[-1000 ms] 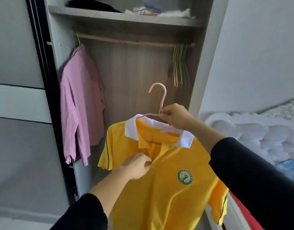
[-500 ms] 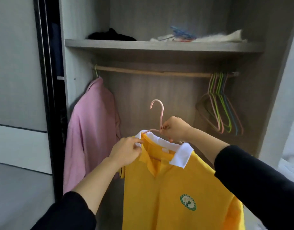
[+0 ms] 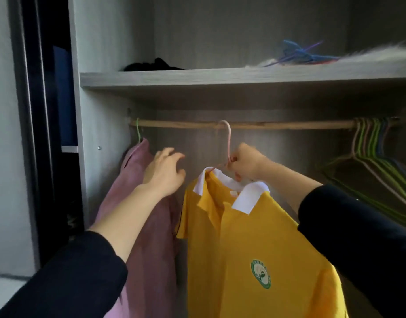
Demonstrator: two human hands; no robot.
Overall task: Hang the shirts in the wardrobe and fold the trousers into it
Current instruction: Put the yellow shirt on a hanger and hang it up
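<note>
Yellow polo shirt with a white collar hangs on a thin pink hanger inside the grey wardrobe. The hook reaches the wooden rail, but whether it rests there is unclear. The right hand pinches the hanger's neck. The left hand, fingers loosely spread and holding nothing, hovers before a mauve shirt hung at the rail's left end.

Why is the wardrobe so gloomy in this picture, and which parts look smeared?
Head view: the wardrobe's back wall lies in shadow under the shelf, darkest at upper right, while the yellow shirt nearer the camera catches more light. Head view again: the left hand and the white fluffy thing on the shelf are motion-smeared; the right hand gripping the pink hanger looks sharper.
</note>
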